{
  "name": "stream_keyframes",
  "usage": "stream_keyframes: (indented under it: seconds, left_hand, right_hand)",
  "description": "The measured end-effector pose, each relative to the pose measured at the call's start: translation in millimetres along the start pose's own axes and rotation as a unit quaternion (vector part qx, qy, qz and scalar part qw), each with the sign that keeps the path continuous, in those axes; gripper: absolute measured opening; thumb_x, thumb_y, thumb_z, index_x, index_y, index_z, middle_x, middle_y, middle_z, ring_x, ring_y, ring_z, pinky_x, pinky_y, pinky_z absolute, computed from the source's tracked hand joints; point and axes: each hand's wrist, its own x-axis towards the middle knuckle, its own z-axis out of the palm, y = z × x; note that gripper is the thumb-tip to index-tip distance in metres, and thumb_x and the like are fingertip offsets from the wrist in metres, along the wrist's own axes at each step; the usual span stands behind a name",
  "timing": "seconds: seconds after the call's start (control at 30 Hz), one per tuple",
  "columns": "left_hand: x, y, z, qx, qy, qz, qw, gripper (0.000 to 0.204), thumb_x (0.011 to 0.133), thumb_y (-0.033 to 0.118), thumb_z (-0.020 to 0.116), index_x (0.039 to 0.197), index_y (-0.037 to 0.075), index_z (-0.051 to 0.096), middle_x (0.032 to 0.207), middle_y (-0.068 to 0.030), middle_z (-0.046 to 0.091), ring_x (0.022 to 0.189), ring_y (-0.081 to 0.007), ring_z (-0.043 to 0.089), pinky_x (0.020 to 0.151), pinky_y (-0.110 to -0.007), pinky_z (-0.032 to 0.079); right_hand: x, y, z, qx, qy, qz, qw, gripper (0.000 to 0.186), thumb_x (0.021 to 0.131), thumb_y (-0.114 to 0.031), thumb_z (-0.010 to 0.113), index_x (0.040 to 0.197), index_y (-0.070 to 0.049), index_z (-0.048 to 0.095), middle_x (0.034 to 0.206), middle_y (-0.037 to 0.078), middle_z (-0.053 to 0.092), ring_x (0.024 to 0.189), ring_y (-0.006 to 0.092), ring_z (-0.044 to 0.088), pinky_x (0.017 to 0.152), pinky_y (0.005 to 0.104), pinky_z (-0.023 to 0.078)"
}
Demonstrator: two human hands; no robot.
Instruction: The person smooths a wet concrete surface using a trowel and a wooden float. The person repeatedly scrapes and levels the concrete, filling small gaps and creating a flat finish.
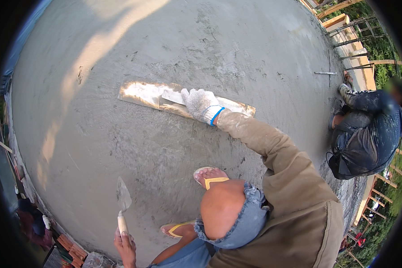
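Note:
Stretched out ahead, my right hand (201,104) wears a white knit glove with a blue cuff. Its fingers wrap round the grip of a long, cement-smeared float (140,94), which lies flat on the grey wet concrete (165,152). My left hand (126,248) is bare, low at the left, closed round the pale wooden handle of a small pointed trowel (124,196). The trowel's blade points away from me, over the concrete; I cannot tell whether it touches. The float's grip is mostly covered by the glove.
My feet in yellow-strapped sandals (216,179) are on the concrete. Another person (366,129) crouches at the right edge, near wooden formwork (366,71) and rebar. A thin metal rod (325,73) is near them. Red bricks (71,250) and another person (33,223) are at lower left.

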Motion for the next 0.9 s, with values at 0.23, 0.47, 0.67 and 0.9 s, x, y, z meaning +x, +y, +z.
stream_keyframes:
  seconds: [0.23,0.47,0.67,0.9]
  left_hand:
    - [10,-18,2,0.019,-0.044,-0.041,0.998,0.042,0.111,0.032,0.047,0.142,0.004,0.052,0.074,0.0014,0.053,0.049,-0.0025,0.042,0.042,-0.020,0.033]
    - [6,-24,2,0.142,-0.081,-0.102,0.981,0.031,0.108,0.030,0.050,0.106,0.001,0.061,0.083,-0.0059,0.054,0.074,-0.0230,0.054,0.065,-0.040,0.046]
    - [0,-42,-2,0.131,-0.054,-0.064,0.988,0.029,0.108,0.035,0.049,0.097,0.010,0.059,0.080,0.0020,0.050,0.067,-0.0119,0.047,0.055,-0.030,0.039]
    - [6,-49,-7,0.100,-0.033,-0.081,0.991,0.026,0.108,0.033,0.048,0.096,0.012,0.057,0.079,0.0033,0.049,0.063,-0.0080,0.044,0.051,-0.026,0.034]
  right_hand:
    - [-119,166,3,0.015,0.040,0.326,0.944,0.052,0.096,-0.042,0.069,0.122,0.000,0.052,0.110,0.024,0.072,0.101,0.0429,0.073,0.086,0.0529,0.059]
    - [-263,229,35,0.061,0.050,0.563,0.823,0.063,0.093,-0.049,0.071,0.126,0.000,0.049,0.111,0.028,0.072,0.106,0.0462,0.070,0.092,0.0542,0.056]
    - [-345,251,82,0.065,0.101,0.620,0.775,0.072,0.089,-0.058,0.072,0.120,0.002,0.049,0.109,0.032,0.070,0.107,0.0503,0.068,0.091,0.0551,0.054]
    - [-241,284,35,0.086,0.121,0.533,0.833,0.079,0.087,-0.062,0.074,0.122,0.005,0.051,0.114,0.032,0.069,0.110,0.0481,0.068,0.095,0.0527,0.054]
